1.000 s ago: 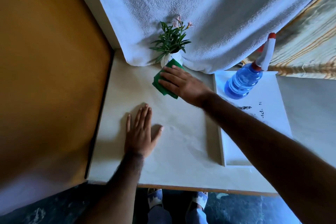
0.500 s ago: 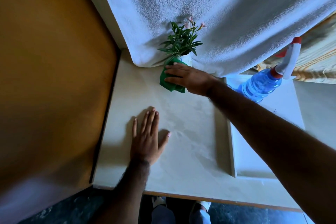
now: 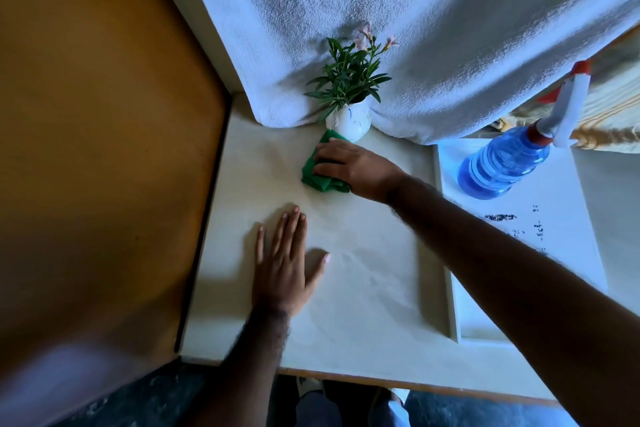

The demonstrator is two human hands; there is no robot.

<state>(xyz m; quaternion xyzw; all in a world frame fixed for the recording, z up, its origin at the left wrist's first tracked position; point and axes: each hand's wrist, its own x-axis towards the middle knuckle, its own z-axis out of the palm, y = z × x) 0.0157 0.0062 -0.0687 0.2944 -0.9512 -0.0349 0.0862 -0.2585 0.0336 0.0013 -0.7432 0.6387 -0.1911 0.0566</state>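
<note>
A green cloth (image 3: 320,178) lies bunched on the pale tabletop (image 3: 363,281), just in front of a small white vase (image 3: 349,121) with a green plant. My right hand (image 3: 356,168) presses down on the cloth with its fingers laid over it, and the cloth's far corner touches the vase. My left hand (image 3: 284,263) rests flat on the tabletop nearer to me, fingers straight and thumb spread, holding nothing.
A blue spray bottle (image 3: 502,163) with a white and red trigger stands on a white tray (image 3: 540,253) at the right. A white towel (image 3: 415,28) hangs behind the vase. A brown wall (image 3: 104,149) borders the table's left side.
My right hand slid the cloth back and forth in front of the vase, away and then a little nearer to me. My left hand stayed flat in place.
</note>
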